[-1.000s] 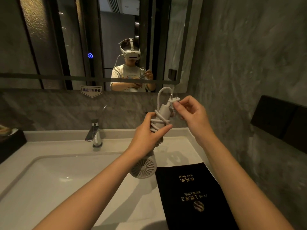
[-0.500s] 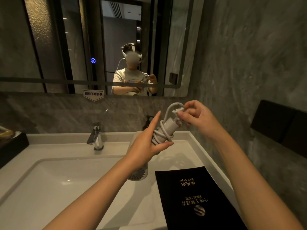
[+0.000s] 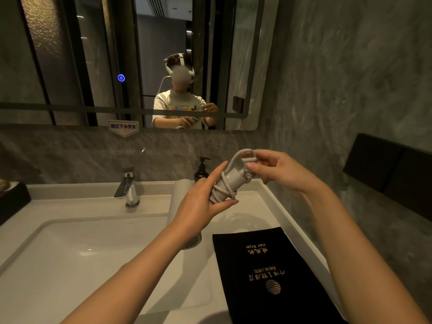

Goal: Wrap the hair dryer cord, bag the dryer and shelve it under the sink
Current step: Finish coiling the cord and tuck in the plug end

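A pale grey hair dryer (image 3: 230, 181) is held above the right side of the sink counter, handle up and its vented barrel (image 3: 181, 199) hanging below. Its cord (image 3: 222, 191) is coiled several turns around the handle. My left hand (image 3: 201, 204) grips the handle under the coils, index finger stretched out. My right hand (image 3: 278, 169) pinches the plug end of the cord (image 3: 249, 157) at the top of the handle. A flat black bag with gold "Hair Dryer" lettering (image 3: 268, 274) lies on the counter at the right.
A white basin (image 3: 77, 253) fills the left, with a chrome tap (image 3: 127, 188) behind it and a dark pump bottle (image 3: 202, 170) at the back. A black tray (image 3: 12, 199) sits far left. A mirror and stone wall stand behind; dark panels (image 3: 388, 164) on the right wall.
The dryer has tilted so its handle leans right. My right hand has brought the plug end down against the top of the handle. The view has dropped slightly.
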Motion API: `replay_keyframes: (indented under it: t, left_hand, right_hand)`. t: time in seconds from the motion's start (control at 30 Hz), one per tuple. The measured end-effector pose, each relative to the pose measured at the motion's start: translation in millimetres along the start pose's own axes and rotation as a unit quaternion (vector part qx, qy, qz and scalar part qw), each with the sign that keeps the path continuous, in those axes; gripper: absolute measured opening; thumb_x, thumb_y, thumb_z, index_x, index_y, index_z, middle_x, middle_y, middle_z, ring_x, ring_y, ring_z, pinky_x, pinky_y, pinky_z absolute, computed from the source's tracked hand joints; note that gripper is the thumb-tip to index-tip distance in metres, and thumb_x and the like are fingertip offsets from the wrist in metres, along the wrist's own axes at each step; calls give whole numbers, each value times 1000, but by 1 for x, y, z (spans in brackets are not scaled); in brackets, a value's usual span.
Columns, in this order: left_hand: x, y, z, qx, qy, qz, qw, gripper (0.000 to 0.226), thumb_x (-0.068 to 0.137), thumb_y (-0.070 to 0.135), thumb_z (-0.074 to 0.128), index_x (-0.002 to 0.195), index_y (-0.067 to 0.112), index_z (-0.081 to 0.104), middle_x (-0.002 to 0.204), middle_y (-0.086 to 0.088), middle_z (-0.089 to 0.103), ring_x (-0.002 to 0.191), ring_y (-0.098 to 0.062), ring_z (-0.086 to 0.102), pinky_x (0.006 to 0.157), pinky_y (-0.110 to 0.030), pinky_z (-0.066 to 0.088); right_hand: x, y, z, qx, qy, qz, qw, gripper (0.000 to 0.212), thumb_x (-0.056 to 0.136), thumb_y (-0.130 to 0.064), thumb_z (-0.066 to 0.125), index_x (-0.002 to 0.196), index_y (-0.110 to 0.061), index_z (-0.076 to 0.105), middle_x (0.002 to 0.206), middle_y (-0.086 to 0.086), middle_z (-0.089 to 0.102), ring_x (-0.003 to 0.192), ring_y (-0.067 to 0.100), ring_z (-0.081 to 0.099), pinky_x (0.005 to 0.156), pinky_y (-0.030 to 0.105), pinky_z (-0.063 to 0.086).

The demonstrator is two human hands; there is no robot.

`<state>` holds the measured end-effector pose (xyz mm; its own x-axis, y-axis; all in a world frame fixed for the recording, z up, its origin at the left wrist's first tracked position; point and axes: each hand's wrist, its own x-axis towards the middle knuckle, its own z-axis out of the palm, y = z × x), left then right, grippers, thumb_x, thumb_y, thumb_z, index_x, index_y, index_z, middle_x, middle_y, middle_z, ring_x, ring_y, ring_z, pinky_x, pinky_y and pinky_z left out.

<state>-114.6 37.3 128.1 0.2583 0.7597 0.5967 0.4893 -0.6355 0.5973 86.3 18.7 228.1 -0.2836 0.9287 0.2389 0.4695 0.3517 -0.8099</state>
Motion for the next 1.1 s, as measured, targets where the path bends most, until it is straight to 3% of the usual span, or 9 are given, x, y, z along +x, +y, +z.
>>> replay_keyframes:
  t: [0.07, 0.2, 0.3, 0.47, 0.57, 0.73, 0.87, 1.03, 1.1]
  left_hand:
    - [1, 1, 2, -12, 1, -17, 1000, 80, 75, 60, 66, 141, 54, 21, 119, 0, 60, 99, -17, 60, 83, -46, 53]
    - [4, 6, 2, -72, -6, -60, 996, 76, 78, 47, 71, 140, 48, 28, 115, -1, 59, 78, -17, 63, 63, -34, 59]
    - [7, 9, 0, -108, -8, -81, 991, 76, 80, 39, 72, 143, 40, 30, 117, -1, 59, 72, -16, 63, 59, -30, 57]
    - [11, 14, -7, -127, -12, -102, 987, 76, 81, 35, 72, 144, 36, 30, 112, -1, 62, 71, -17, 63, 60, -33, 58]
    - [14, 14, -8, -136, -16, -106, 985, 75, 80, 35, 73, 142, 38, 31, 109, -3, 63, 70, -19, 63, 59, -33, 58]
    - [14, 16, -9, -128, -19, -91, 987, 70, 80, 35, 73, 138, 37, 34, 110, -2, 62, 70, -16, 62, 57, -27, 56]
    - [14, 15, -9, -105, -23, -79, 991, 71, 79, 38, 73, 138, 38, 34, 114, -1, 58, 73, -13, 62, 56, -22, 54]
    - [11, 14, -6, -156, -13, -93, 983, 67, 79, 36, 74, 135, 36, 38, 105, -4, 63, 64, -16, 60, 55, -30, 55]
    - [9, 12, -4, -163, -4, -98, 982, 67, 79, 37, 74, 135, 37, 38, 102, -6, 64, 62, -17, 60, 54, -30, 54]
  right_hand:
    - [2, 1, 5, 7, 5, 2, 1000, 30, 93, -30, 56, 122, -36, 58, 110, -4, 65, 101, 18, 60, 74, 30, 49]
    - [5, 9, 21, 93, 12, -3, 996, 41, 98, -27, 46, 138, -36, 44, 98, 3, 57, 72, 13, 50, 67, 29, 48]
    - [7, 11, 25, 118, 12, 4, 993, 47, 99, -27, 44, 145, -33, 35, 96, 3, 53, 72, 12, 48, 67, 28, 48]
    - [8, 12, 22, 222, -14, -35, 974, 27, 100, -17, 38, 117, -14, 59, 89, 5, 55, 73, 14, 54, 70, 29, 52]
    - [11, 13, 24, 221, 59, -42, 973, 26, 99, -19, 43, 112, -13, 65, 81, 2, 61, 64, 10, 53, 64, 27, 51]
    - [14, 7, 31, 199, 148, -45, 968, 19, 91, -19, 59, 107, -26, 67, 89, -4, 70, 66, 2, 60, 57, 22, 46]
    - [14, 3, 35, 179, 163, -51, 969, 19, 91, -17, 59, 103, -28, 69, 88, -1, 69, 80, 18, 58, 62, 31, 44]
    - [14, 0, 38, 155, 174, -70, 970, 25, 93, -13, 57, 101, -35, 66, 88, -5, 68, 85, 20, 59, 73, 43, 50]
    - [13, 1, 37, 134, 168, -80, 973, 29, 93, -12, 56, 102, -38, 64, 90, 1, 68, 83, 24, 58, 69, 42, 50]
